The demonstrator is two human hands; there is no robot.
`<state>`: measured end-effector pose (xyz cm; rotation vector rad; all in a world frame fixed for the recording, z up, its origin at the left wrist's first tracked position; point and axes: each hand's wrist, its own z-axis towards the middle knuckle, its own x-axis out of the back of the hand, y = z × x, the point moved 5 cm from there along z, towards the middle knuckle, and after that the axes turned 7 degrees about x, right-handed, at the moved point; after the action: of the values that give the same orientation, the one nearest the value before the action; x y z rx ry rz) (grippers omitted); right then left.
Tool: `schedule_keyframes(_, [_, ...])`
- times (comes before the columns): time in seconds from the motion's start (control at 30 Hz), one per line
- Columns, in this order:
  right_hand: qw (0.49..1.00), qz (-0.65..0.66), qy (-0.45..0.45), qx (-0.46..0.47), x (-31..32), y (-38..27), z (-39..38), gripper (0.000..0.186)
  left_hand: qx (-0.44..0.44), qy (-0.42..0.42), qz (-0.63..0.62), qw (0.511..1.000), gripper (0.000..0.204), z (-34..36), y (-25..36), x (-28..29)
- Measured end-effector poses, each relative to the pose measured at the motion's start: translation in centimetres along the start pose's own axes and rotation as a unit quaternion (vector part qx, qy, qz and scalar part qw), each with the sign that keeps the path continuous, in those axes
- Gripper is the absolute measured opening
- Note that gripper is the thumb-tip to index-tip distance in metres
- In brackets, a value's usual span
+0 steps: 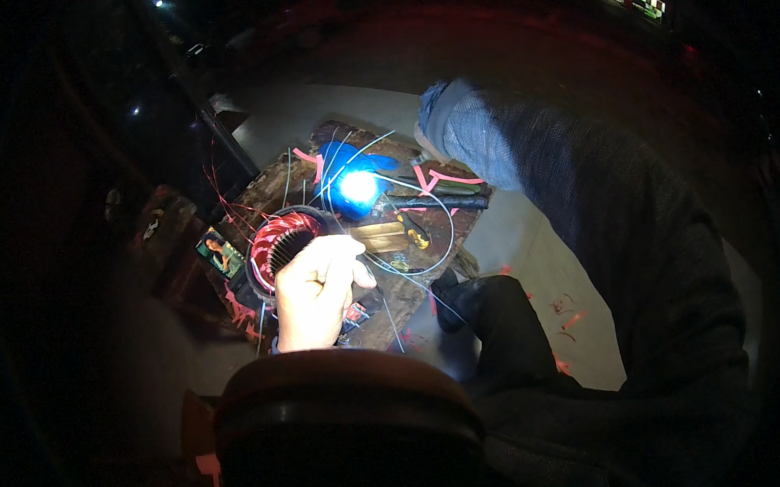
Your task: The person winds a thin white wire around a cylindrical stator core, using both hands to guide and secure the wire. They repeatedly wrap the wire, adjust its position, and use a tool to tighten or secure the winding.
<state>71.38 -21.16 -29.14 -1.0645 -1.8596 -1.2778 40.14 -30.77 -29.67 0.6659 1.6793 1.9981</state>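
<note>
My left hand [314, 293] is closed in a pinch over the near right side of a motor stator [270, 239]. Whatever its fingertips hold is too small to make out; thin pale sleeves or wires pass beside them. The stator has a dark round rim, reddish windings and a slotted opening, and loose thin red wires rise from its far left side. It sits on a worn wooden board [376, 330]. Just beyond stands a lit lamp [360, 187], its glare hiding what is around it. My right hand does not show.
Blue material [374, 161] lies behind the lamp. A yellow-and-black handled tool [414, 231], a black rod [431, 202] and pink strips [443, 177] lie to the right. A lit phone screen [220, 253] is left of the stator. Blue-grey cloth [477, 146] covers a limb at right.
</note>
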Motion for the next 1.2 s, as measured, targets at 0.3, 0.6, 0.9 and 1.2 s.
schedule_keyframes(0.3, [0.971, 0.031, 0.213, 0.103, 2.6, 1.1, -9.9, 0.027, 0.006, -0.015, 0.008, 1.0, 0.02, -0.1, -1.1, 1.1])
schedule_keyframes(0.6, [0.855, -0.144, 0.456, 0.203, 7.7, -5.2, -22.1, 0.018, -0.028, -0.008, 0.092, 0.995, 0.016, 0.4, -1.0, 0.2])
schedule_keyframes(0.9, [0.863, -0.088, 0.45, 0.211, 8.4, -5.9, -21.4, 0.033, -0.087, -0.042, 0.109, 0.989, 0.015, -0.3, -0.3, -0.2])
schedule_keyframes(1.2, [0.827, -0.223, 0.451, 0.249, 8.6, -6.6, -21.5, 0.02, -0.084, -0.061, 0.169, 0.98, 0.015, -0.5, 0.1, -0.2])
